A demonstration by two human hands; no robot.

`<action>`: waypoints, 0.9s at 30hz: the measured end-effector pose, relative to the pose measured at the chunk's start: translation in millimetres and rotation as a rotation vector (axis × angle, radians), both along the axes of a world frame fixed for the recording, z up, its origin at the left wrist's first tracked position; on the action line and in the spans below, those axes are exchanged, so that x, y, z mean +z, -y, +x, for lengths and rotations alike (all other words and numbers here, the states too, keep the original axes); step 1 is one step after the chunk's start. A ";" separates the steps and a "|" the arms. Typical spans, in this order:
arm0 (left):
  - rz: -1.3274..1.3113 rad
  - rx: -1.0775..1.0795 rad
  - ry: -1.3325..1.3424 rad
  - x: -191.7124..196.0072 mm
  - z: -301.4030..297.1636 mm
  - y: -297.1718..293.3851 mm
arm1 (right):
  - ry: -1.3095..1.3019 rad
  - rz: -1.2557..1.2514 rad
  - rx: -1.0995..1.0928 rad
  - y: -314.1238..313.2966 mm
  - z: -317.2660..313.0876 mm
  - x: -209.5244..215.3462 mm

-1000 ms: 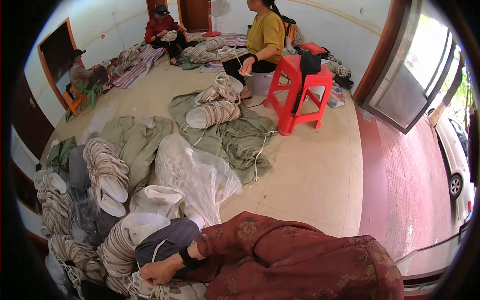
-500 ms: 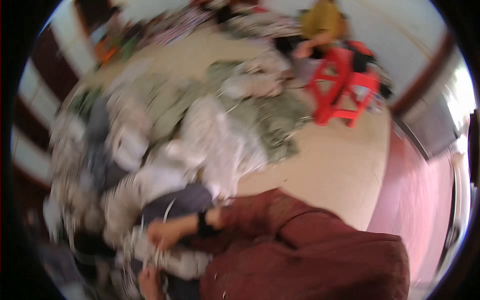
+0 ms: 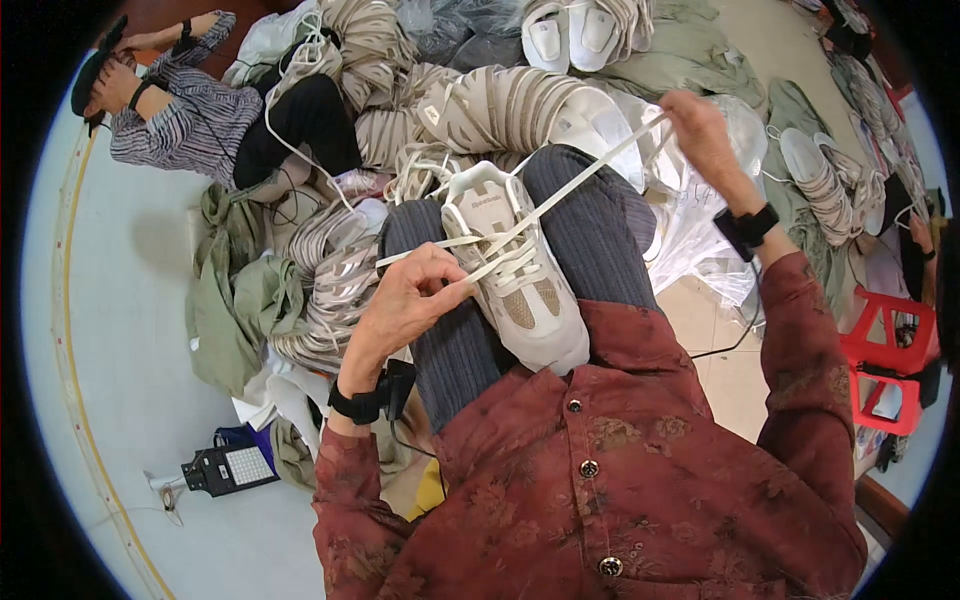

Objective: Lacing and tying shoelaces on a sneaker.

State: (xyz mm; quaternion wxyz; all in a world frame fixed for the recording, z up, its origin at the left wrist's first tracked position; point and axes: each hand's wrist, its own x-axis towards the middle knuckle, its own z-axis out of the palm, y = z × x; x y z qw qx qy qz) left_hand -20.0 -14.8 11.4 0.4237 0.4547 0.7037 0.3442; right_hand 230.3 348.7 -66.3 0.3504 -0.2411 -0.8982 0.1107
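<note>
A white and beige sneaker [image 3: 515, 270] lies between my knees on my grey trousers, toe pointing away from me. My left hand [image 3: 410, 300] pinches one end of its white lace [image 3: 590, 170] next to the eyelets. My right hand [image 3: 700, 130] is raised up and to the right, gripping the other end, and the lace runs taut from the shoe to that hand. Both wrists wear black bands.
Stacks of white and beige shoe uppers [image 3: 480, 100] and green cloths [image 3: 235, 300] lie ahead of me. Another person in a striped top [image 3: 190, 110] sits at the upper left. A red stool [image 3: 890, 360] stands at right. A small black lamp [image 3: 225, 468] rests on the floor.
The view swung down from the room to my lap. A sneaker now sits on my knees and both hands hold its lace, the right hand lifted high.
</note>
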 end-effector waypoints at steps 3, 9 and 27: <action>0.006 -0.017 -0.035 -8.5 -3.3 -0.9 | 0.072 0.013 -0.170 -35.1 29.3 -1.6; -0.009 -0.001 0.051 -1.1 3.6 -17.0 | 0.260 0.076 -0.283 -101.1 82.1 5.6; 0.229 0.291 -0.310 -3.8 28.2 -35.8 | 0.273 -0.155 -0.333 -127.6 120.9 -31.2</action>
